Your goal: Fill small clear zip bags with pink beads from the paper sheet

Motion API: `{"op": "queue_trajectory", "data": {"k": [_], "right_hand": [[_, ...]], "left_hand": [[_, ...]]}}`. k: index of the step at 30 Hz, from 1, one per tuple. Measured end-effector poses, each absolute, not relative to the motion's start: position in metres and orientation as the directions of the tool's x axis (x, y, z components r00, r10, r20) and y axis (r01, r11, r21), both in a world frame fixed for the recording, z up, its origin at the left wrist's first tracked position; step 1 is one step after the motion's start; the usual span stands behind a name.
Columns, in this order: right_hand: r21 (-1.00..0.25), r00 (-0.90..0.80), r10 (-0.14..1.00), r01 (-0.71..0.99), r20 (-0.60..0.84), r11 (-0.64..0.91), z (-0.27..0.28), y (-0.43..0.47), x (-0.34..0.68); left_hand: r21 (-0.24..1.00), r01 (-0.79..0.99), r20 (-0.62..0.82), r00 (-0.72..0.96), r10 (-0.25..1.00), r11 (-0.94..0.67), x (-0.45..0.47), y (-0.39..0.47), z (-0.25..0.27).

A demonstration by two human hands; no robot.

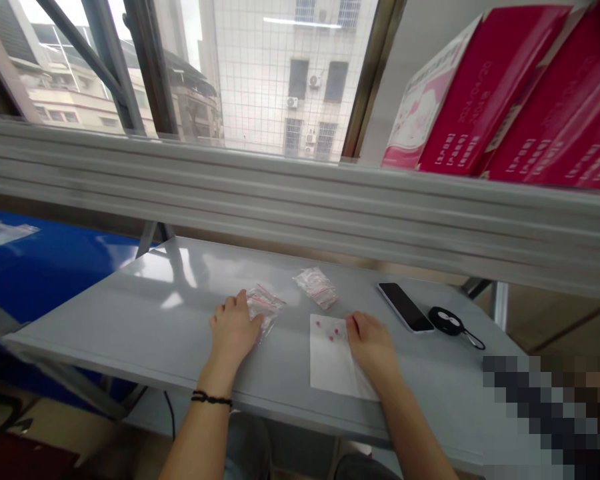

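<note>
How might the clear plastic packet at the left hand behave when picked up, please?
The clear plastic packet would probably flop, as its film looks thin and creased. It is likely light, since it looks flat. Its glossy sheen suggests it could be slippery.

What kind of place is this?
Likely an indoor workroom, perhaps a small packing or craft station: a grey workbench with clear zip bags on it, printed pink cartons above, and a window facing other buildings.
</note>
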State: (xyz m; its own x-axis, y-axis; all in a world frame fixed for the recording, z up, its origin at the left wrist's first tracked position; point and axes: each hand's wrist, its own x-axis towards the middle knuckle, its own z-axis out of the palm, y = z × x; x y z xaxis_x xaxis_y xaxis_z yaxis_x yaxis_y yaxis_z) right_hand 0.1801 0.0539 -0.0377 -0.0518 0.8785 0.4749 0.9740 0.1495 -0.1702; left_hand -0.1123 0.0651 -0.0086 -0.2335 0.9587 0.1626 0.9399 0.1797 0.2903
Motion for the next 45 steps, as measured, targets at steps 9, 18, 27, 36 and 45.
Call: {"op": "queue_trajectory", "data": {"k": [9,18,27,36,45], "right_hand": [[-0.264,0.002,0.849,0.951,0.528,0.162,-0.03,0.05,0.176],[-0.624,0.182,0.753,0.696,0.632,0.356,0.007,0.022,0.186],[-0.754,-0.343,0.884,0.475,0.317,0.454,0.069,-0.039,0.156],[-0.795,-0.237,0.936,0.497,0.262,0.348,0.052,-0.032,0.145],[-0.885,0.015,0.938,0.338,0.347,0.321,0.044,-0.026,0.148]], "left_hand": [[0.444,0.892,0.263,-0.221,0.939,0.085,-0.121,0.072,-0.01],[0.659,0.744,0.354,-0.178,0.918,-0.109,-0.12,0.064,0.007],[0.934,0.171,0.198,0.487,0.851,-0.315,-0.07,0.022,0.048],[0.847,0.249,0.334,0.437,0.835,-0.47,-0.062,0.011,0.052],[0.832,0.289,0.4,0.277,0.873,-0.473,-0.028,-0.006,0.055]]}}
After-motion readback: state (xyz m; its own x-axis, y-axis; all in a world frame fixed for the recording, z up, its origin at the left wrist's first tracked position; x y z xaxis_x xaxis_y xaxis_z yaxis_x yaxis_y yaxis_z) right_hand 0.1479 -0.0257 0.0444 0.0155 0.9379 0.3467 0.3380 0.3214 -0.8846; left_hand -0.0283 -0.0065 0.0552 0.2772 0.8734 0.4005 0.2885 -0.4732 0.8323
